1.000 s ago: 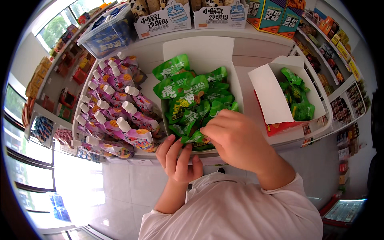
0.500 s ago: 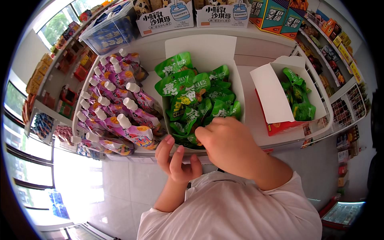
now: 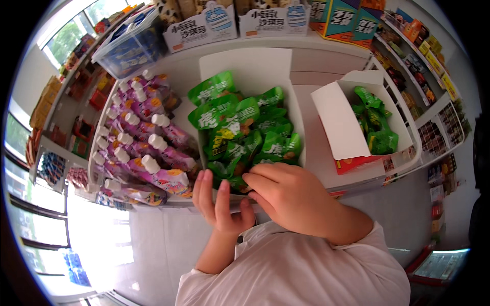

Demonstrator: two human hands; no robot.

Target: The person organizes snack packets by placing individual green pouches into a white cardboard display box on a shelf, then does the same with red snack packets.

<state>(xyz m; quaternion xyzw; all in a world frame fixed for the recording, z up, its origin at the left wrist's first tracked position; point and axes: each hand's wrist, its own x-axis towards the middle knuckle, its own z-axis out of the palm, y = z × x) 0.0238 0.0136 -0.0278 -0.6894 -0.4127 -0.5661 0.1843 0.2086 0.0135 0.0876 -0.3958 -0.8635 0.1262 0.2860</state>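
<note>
An open white box [image 3: 245, 58] full of green snack packets [image 3: 217, 115] stands in front of me, its lid flap raised at the back. My right hand [image 3: 293, 196] is at the box's near edge, fingers curled together over the nearest packets. What lies between its fingertips and thumb is hidden. Beside it, at the near left corner of the box, my left hand [image 3: 219, 206] is held palm up with fingers apart and nothing in it.
Left of the box are rows of pink spouted pouches [image 3: 168, 178] with white caps. A smaller red-and-white box [image 3: 337, 120] of green packets stands to the right. Behind are a clear blue-filled tub [image 3: 130, 48] and white display cartons [image 3: 201, 30]. A wire rim [image 3: 416, 137] edges the shelf.
My right hand has shifted slightly down toward the box's near edge, its fingers less tightly curled. My left hand stays nearly in place. The view has shifted a little, moving the shelf leftward.
</note>
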